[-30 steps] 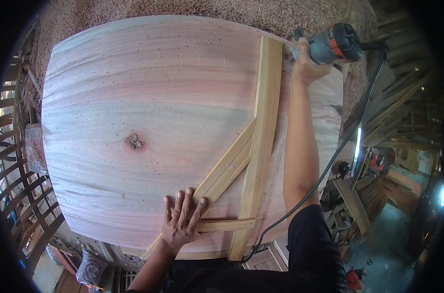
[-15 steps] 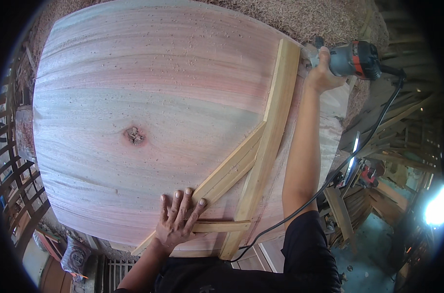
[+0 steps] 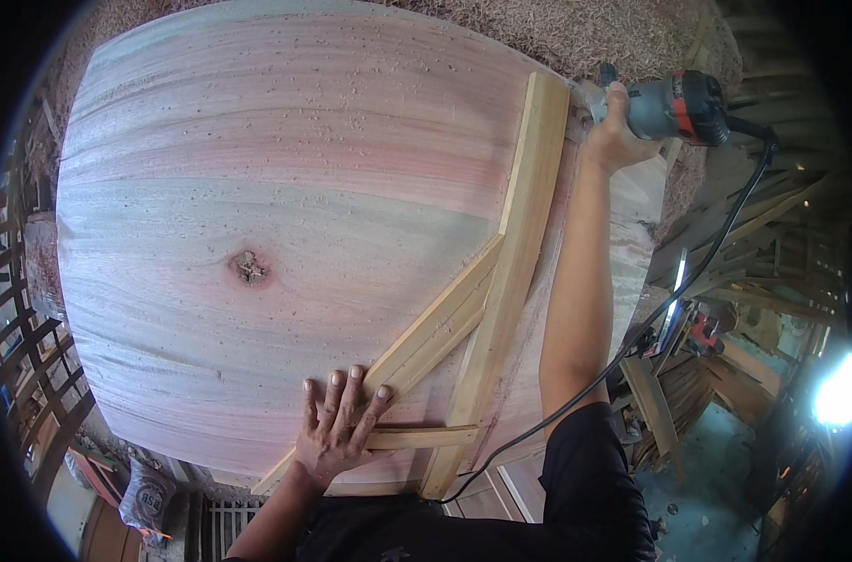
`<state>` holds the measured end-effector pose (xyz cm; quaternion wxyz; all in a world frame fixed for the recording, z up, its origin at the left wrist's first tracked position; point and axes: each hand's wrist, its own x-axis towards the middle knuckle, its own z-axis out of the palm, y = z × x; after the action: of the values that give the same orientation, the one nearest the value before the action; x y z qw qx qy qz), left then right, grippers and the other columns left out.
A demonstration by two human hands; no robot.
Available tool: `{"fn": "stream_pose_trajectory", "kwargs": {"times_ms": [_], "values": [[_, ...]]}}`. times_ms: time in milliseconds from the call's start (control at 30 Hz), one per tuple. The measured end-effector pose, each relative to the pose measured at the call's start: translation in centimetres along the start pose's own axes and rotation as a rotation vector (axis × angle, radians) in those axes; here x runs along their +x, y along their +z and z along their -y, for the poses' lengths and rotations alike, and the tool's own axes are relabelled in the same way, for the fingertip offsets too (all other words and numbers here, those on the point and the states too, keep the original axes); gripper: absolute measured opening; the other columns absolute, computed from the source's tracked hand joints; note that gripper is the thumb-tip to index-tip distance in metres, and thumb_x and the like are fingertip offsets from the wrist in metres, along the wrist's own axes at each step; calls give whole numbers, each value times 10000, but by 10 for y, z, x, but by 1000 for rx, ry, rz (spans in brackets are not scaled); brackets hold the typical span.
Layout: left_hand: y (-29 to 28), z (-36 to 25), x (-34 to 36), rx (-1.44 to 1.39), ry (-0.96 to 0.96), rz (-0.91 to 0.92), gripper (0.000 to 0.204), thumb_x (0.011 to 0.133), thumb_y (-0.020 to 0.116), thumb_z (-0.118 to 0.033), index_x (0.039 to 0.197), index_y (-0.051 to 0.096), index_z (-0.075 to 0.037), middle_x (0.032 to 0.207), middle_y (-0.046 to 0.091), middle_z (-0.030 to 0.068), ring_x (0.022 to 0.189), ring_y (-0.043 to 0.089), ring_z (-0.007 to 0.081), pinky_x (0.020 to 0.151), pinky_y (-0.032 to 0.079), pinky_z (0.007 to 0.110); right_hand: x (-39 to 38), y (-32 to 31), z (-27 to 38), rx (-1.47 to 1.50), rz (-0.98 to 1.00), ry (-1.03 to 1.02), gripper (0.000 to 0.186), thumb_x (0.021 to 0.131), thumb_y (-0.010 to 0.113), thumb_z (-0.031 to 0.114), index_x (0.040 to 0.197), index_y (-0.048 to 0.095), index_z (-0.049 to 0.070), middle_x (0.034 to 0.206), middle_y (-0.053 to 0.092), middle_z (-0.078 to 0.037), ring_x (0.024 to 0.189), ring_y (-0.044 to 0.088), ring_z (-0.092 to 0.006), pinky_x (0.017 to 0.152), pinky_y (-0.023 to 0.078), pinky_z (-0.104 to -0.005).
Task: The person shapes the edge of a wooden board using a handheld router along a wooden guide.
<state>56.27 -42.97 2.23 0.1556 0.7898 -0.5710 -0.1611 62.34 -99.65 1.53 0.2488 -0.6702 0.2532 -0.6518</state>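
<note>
A broad pale, pink-streaked wooden panel (image 3: 201, 215) with a dark knot lies below me, sprinkled with shavings. A light-wood guide frame (image 3: 529, 169) of a long rail, diagonal brace and short crosspiece rests on it. My left hand (image 3: 337, 431) lies with fingers spread across the brace's lower end and the crosspiece. My right hand (image 3: 621, 140), arm stretched out, grips a grey-and-black corded router (image 3: 669, 110) with a red band, just right of the rail's top. Its base is partly hidden by my fingers. The cord (image 3: 688, 281) runs down over my right arm.
Heaped wood shavings (image 3: 622, 33) lie beyond the panel. Dark slatted pieces (image 3: 18, 365) stand along the left, with a grey sack (image 3: 147, 506) at lower left. Scrap boards (image 3: 660, 412), red-and-grey equipment (image 3: 705, 332) and a teal floor (image 3: 688, 496) show at right.
The view has shifted, so the panel's far edge sits higher on the left. My right hand and router appear farther right, still beside the rail. My left hand stays on the frame, fingers spread.
</note>
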Motion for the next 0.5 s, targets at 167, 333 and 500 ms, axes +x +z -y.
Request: {"fn": "stream_pose_trajectory", "kwargs": {"times_ms": [167, 333, 500], "values": [[2, 2, 0, 38, 31, -12, 1080, 782, 586, -951, 1547, 585, -188, 1581, 530, 268, 1500, 466, 466, 1182, 343, 733, 1, 1, 2, -14, 7, 14, 537, 766, 908, 66, 1197, 616, -64, 1063, 712, -141, 856, 721, -237, 764, 603, -354], [3, -1, -3, -48, -34, -20, 809, 906, 630, -706, 1586, 559, -274, 1632, 506, 207, 1537, 443, 397, 1229, 308, 702, 4, 6, 3, 10, 2, 18, 509, 723, 883, 112, 1100, 593, -68, 966, 703, -112, 770, 704, -211, 709, 581, -348], [5, 3, -3, 65, 51, -5, 1087, 788, 555, -968, 1539, 594, -184, 1585, 521, 276, 1543, 410, 458, 1223, 289, 728, 6, 9, 3, 11, -6, 2, 523, 725, 891, 118, 1105, 598, -89, 953, 709, -121, 758, 707, -216, 696, 585, -347]]}}
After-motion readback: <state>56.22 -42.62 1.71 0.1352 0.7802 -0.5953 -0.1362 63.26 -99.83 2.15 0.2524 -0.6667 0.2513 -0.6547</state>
